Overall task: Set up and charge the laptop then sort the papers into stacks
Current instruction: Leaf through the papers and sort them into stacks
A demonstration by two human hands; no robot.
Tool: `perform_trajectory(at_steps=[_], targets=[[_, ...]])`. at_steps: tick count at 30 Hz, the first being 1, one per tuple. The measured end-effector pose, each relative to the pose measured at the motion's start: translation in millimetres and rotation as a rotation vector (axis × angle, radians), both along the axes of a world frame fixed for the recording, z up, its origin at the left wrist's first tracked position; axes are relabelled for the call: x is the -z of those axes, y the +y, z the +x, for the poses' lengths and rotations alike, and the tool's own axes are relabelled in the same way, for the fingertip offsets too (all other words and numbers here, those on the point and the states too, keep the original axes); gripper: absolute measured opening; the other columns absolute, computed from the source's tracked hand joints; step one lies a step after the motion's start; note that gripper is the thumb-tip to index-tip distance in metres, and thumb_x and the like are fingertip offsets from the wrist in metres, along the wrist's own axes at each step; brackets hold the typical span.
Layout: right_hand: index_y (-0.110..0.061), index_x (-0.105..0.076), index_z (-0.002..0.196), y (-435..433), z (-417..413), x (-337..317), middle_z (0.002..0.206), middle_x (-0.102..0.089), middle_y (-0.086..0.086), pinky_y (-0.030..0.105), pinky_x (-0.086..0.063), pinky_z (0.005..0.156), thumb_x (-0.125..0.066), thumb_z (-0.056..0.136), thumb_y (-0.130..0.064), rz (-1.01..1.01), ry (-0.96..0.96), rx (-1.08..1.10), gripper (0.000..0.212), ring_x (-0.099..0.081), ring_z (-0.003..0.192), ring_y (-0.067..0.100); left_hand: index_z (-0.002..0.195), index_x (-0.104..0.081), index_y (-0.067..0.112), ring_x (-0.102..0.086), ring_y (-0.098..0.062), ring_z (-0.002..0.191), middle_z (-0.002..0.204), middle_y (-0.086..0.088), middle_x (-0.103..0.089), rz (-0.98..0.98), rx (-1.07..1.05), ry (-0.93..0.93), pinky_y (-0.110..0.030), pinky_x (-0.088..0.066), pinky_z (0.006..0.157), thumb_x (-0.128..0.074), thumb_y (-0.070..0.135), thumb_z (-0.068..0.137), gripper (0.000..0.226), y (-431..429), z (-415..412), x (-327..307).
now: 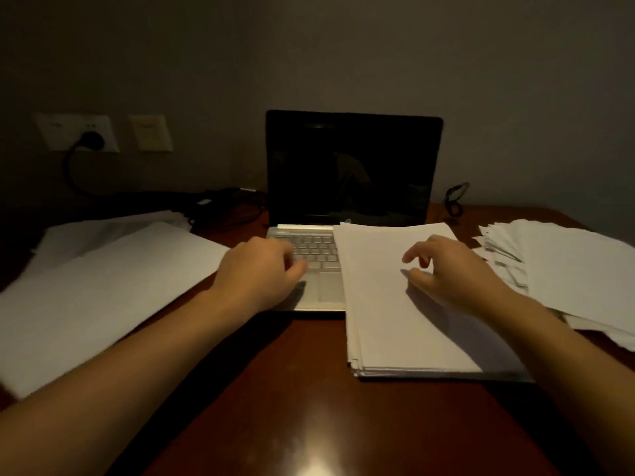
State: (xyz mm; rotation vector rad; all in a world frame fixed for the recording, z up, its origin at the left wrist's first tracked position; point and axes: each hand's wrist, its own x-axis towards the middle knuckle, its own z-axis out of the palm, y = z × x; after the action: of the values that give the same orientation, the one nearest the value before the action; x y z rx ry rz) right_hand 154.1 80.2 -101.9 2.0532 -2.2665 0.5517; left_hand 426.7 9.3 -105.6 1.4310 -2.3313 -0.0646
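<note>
Laptop: my laptop (354, 166) stands open at the back of the bench (292, 372), screen dark.
Charger: a plug (91, 140) sits in the wall socket (51, 130) on the left, and a dark cable (226, 201) lies toward the laptop's left side; I cannot tell whether it is seated in the port.
Left hand: my left hand (261, 269) is over the left of the keyboard, fingers loosely curled, nothing in it that I can see.
Right hand: my right hand (453, 273) is over the middle stack (385, 321), relaxed, forefinger out, grasping nothing. I cannot tell whether the thumb touches the top sheet.
Papers: the middle stack is squared and covers the laptop's right half. A left stack (103, 286) lies flat. The right pile (577, 269) is fanned and ragged.
Handling: I judge single sheets light, limp and slick on each other, so I would pinch one at a near corner, thumb under the edge. A whole stack looks heavy and floppy — both hands, opposite long edges.
Caution: sliding the middle stack may press keys — I would lift it clear instead.
</note>
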Motion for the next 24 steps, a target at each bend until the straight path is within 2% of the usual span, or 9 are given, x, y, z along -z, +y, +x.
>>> perform_trajectory(at_steps=[3, 5, 6, 9, 12, 14, 16, 19, 24], targets=[[-0.025, -0.065, 0.121, -13, 48, -3, 0.100, -0.054, -0.007, 0.016, -0.035, 0.064, -0.059, 0.095, -0.032, -0.050, 0.015, -0.150, 0.028, -0.048, 0.078, 0.006, 0.122, -0.061, 0.033, -0.058, -0.016, 0.108, 0.120, 0.004, -0.064, -0.018, -0.141, -0.115, -0.036, -0.049, 0.088, -0.054, 0.057, 0.095, 0.037, -17, 73, 3], [-0.023, -0.064, 0.124, -22, 88, -7, 0.100, -0.053, -0.007, 0.014, -0.033, 0.063, -0.056, 0.096, -0.029, -0.083, 0.010, -0.259, 0.029, -0.045, 0.072, 0.001, 0.147, -0.042, 0.034, -0.045, -0.024, 0.133, 0.149, -0.001, -0.046, 0.077, -0.239, -0.211, -0.042, -0.040, 0.106, -0.056, 0.061, 0.092, 0.062, -19, 123, 5], [-0.022, -0.065, 0.124, -26, 109, -9, 0.100, -0.054, -0.007, 0.016, -0.035, 0.064, -0.056, 0.096, -0.028, -0.093, 0.005, -0.312, 0.029, -0.044, 0.071, -0.001, 0.152, -0.035, 0.032, -0.041, -0.025, 0.138, 0.155, -0.002, -0.039, 0.163, -0.258, -0.230, -0.042, -0.038, 0.110, -0.057, 0.060, 0.093, 0.069, -17, 146, 5], [-0.024, -0.065, 0.123, -37, 168, -13, 0.102, -0.054, -0.011, 0.020, -0.043, 0.073, -0.055, 0.096, -0.029, -0.052, 0.010, -0.458, 0.029, -0.050, 0.079, 0.001, 0.142, -0.047, 0.031, -0.049, -0.015, 0.126, 0.146, 0.003, -0.046, 0.389, -0.177, -0.256, -0.033, -0.042, 0.107, -0.058, 0.052, 0.095, 0.053, -5, 197, 4], [-0.028, -0.062, 0.124, -47, 215, -11, 0.117, -0.056, -0.009, 0.021, -0.048, 0.083, -0.056, 0.097, -0.033, 0.018, 0.072, -0.556, 0.029, -0.054, 0.097, 0.006, 0.108, -0.060, 0.035, -0.053, -0.007, 0.113, 0.122, 0.012, -0.051, 0.463, -0.087, -0.234, -0.030, -0.047, 0.101, -0.069, 0.042, 0.087, 0.024, 1, 231, -4], [-0.028, -0.059, 0.129, -54, 238, -5, 0.131, -0.052, -0.007, 0.024, -0.048, 0.093, -0.056, 0.097, -0.035, 0.067, 0.100, -0.596, 0.033, -0.055, 0.109, 0.009, 0.093, -0.064, 0.033, -0.054, -0.006, 0.110, 0.114, 0.015, -0.050, 0.489, -0.058, -0.157, -0.031, -0.047, 0.102, -0.074, 0.043, 0.084, 0.017, -2, 243, -7], [-0.030, -0.054, 0.133, -61, 253, 2, 0.139, -0.047, -0.007, 0.028, -0.048, 0.098, -0.056, 0.096, -0.036, 0.102, 0.123, -0.631, 0.038, -0.053, 0.117, 0.010, 0.095, -0.063, 0.034, -0.054, -0.006, 0.104, 0.111, 0.014, -0.051, 0.496, -0.046, -0.125, -0.032, -0.050, 0.097, -0.075, 0.056, 0.080, 0.029, -7, 241, -6], [-0.033, -0.051, 0.136, -64, 260, 13, 0.143, -0.046, -0.009, 0.028, -0.049, 0.099, -0.056, 0.095, -0.038, 0.101, 0.124, -0.657, 0.042, -0.053, 0.118, 0.009, 0.106, -0.053, 0.041, -0.051, -0.008, 0.102, 0.114, 0.012, -0.049, 0.487, -0.018, -0.212, -0.034, -0.051, 0.090, -0.069, 0.077, 0.071, 0.053, -17, 228, -4], [-0.034, -0.051, 0.135, -56, 255, 26, 0.136, -0.053, -0.013, 0.025, -0.049, 0.095, -0.054, 0.095, -0.038, 0.037, 0.040, -0.671, 0.040, -0.055, 0.114, 0.004, 0.111, -0.047, 0.041, -0.045, -0.015, 0.112, 0.120, 0.009, -0.045, 0.531, 0.007, -0.399, -0.041, -0.048, 0.097, -0.070, 0.085, 0.058, 0.072, -37, 210, -10]])
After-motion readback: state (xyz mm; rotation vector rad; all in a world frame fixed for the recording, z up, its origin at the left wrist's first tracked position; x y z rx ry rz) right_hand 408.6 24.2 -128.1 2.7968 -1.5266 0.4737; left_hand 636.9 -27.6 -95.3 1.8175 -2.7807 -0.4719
